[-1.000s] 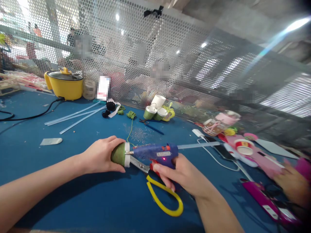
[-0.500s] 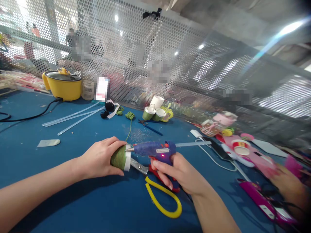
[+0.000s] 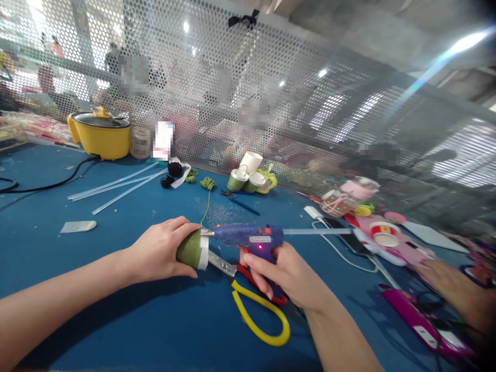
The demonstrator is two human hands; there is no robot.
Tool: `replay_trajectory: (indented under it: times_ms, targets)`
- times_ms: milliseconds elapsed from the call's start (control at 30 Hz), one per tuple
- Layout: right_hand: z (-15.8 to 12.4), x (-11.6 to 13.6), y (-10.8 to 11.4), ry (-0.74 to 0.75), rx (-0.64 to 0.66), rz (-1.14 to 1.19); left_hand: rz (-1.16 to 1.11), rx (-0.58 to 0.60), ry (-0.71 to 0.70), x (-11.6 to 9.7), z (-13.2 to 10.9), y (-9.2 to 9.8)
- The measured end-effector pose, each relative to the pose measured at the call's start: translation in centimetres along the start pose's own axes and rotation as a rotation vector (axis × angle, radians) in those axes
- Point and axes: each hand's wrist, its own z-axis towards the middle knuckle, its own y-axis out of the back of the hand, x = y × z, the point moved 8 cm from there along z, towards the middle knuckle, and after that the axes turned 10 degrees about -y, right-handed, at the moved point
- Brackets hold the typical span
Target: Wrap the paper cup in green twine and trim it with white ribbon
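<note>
My left hand (image 3: 165,250) is wrapped round a cup covered in green yarn (image 3: 189,250), tipped on its side with its white rim facing right. A blue glue gun (image 3: 248,236) is gripped in my right hand (image 3: 284,274); its nozzle touches or nearly touches the rim's upper part. A clear glue stick (image 3: 315,232) sticks out of the gun's back, and a red light glows on its side. Green yarn (image 3: 208,206) runs from the cup to a small bundle behind. Scissors (image 3: 263,318) with yellow and red handles lie beneath the gun.
Wrapped cups (image 3: 250,178) and pliers (image 3: 242,202) lie behind my hands. Glue sticks (image 3: 116,188) and a yellow pot (image 3: 103,137) are at the left. Rightward are a phone (image 3: 349,238), a magenta power strip (image 3: 413,318) and another person's hand (image 3: 445,284). A perforated metal screen (image 3: 217,88) stands behind.
The glue gun has shifted slightly up at its nozzle end, and its glue stick now reaches further right over the phone. The other person's hand at the right has moved a little.
</note>
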Motion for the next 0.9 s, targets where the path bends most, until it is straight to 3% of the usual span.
replay_trajectory:
  times_ms: [900]
  targets:
    - [-0.45, 0.12, -0.04, -0.032, -0.033, -0.066, -0.051, -0.019, 0.083, 0.77, 0.04, 0.3]
